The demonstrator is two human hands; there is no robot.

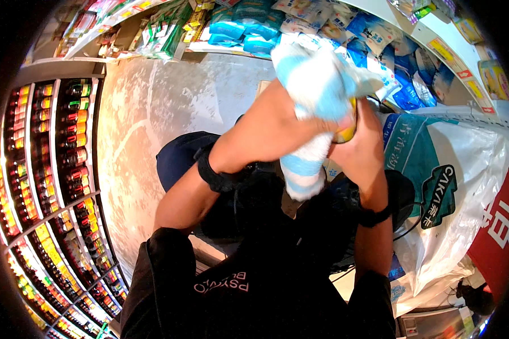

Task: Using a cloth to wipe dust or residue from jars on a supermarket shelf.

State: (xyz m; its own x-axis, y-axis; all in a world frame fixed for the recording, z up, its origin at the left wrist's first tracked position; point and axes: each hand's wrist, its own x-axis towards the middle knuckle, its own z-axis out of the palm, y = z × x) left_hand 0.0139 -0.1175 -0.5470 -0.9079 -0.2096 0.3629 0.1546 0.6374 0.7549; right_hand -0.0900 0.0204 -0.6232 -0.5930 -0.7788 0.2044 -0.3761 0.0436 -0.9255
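Note:
A fluffy blue-and-white striped cloth (309, 84), slightly blurred, is bunched in my left hand (271, 125). One part of it covers the top of a small container with a yellow label (345, 131), and another part hangs below my fingers. The container is in my right hand (360, 146), whose fingers wrap its far side. Most of the container is hidden by cloth and hands, so its kind cannot be told. Both hands are close together above my knees, with a dark band on each wrist.
Ahead, a low shelf (258, 54) holds blue and white bags of packaged goods. A large white and teal plastic sack (466, 169) lies at the right beside a red printed sheet (492, 229). Racks of bottles (74, 140) line the left, past the stained floor (131, 127).

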